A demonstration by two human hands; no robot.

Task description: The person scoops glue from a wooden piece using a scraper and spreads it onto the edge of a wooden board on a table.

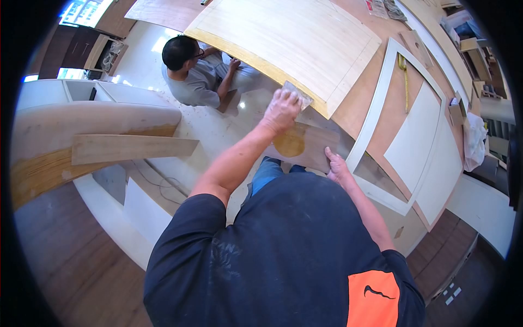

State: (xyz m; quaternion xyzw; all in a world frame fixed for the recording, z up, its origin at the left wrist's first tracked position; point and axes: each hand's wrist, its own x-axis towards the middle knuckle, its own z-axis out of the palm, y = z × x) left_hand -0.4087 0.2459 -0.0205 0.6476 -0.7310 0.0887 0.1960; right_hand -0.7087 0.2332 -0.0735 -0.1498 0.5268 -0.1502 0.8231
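Observation:
My left hand (283, 110) is closed round a flat grey scraper (299, 94), which touches the near edge of a pale wood panel (294, 43). A wet-looking yellow band (256, 64) runs along that edge. Below it, my right hand (338, 166) grips the right end of a thin wooden board (318, 144), thumb on top. On the board lies a round amber patch (289, 143) that looks like glue. My left forearm hides part of the board's left side.
Close to the panel's left edge sits a person (193, 76) in grey. A curved white frame (376, 114) and a yellow folded rule (403, 82) lie on the right. At left, a plank (133, 149) rests against a large curved piece (92, 117).

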